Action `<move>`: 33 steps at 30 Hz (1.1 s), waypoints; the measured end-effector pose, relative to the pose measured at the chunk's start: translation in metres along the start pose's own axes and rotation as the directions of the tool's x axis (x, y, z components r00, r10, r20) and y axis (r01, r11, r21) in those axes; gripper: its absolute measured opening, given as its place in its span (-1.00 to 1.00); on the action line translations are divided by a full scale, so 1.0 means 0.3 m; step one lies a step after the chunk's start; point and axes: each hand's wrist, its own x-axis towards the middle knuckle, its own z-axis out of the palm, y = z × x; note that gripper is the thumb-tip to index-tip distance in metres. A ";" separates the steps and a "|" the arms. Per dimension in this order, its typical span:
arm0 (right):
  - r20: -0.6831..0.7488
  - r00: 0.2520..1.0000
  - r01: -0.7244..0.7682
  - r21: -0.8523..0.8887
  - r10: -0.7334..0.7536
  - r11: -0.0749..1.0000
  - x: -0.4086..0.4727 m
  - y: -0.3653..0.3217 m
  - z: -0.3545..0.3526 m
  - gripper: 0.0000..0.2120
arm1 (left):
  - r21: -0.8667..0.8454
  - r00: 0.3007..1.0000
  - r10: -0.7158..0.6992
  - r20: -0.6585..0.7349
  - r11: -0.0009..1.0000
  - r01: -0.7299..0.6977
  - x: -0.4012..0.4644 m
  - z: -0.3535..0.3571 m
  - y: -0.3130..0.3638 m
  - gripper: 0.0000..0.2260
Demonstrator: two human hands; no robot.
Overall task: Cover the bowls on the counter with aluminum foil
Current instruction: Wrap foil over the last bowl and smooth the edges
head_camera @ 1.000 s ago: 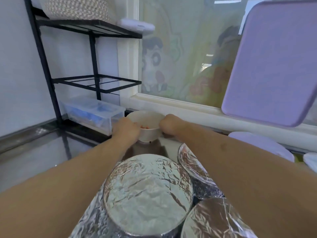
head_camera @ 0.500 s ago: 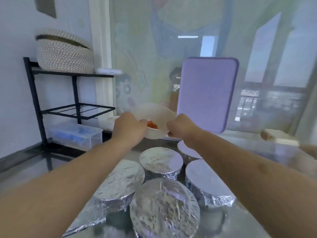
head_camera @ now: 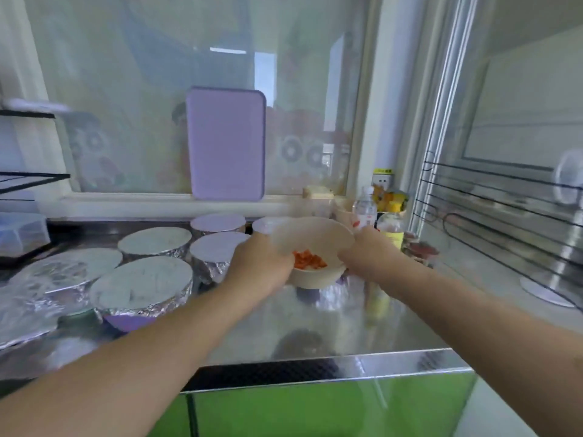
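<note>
Both hands held one uncovered cream bowl (head_camera: 312, 244) of orange pieces (head_camera: 308, 259) above the steel counter (head_camera: 315, 320). The left hand (head_camera: 263, 263) curled round its left rim; the right hand (head_camera: 367, 253) gripped the right rim. Compared with half a second earlier, the bowl had travelled rightward, away from the foil-covered bowls (head_camera: 142, 285) and toward the bottles (head_camera: 366, 209). The purple cutting board (head_camera: 225, 143) now stood left of it.
</note>
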 end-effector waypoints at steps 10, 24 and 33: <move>0.110 0.979 -0.157 -0.109 0.169 0.982 -0.064 0.203 0.078 -0.93 | 0.039 0.977 -0.133 0.165 0.991 0.129 -0.089 0.124 -0.115 -0.73; 0.330 0.866 0.483 -0.354 -0.376 0.801 0.231 -0.362 0.499 -0.59 | 0.227 0.971 -0.128 -0.204 0.958 0.174 0.263 -0.434 -0.455 -0.73; 0.492 0.792 0.597 -0.503 -0.361 0.625 0.507 -0.620 0.890 -0.62 | 0.379 0.931 -0.331 -0.155 0.850 0.365 0.624 -0.624 -0.800 -0.67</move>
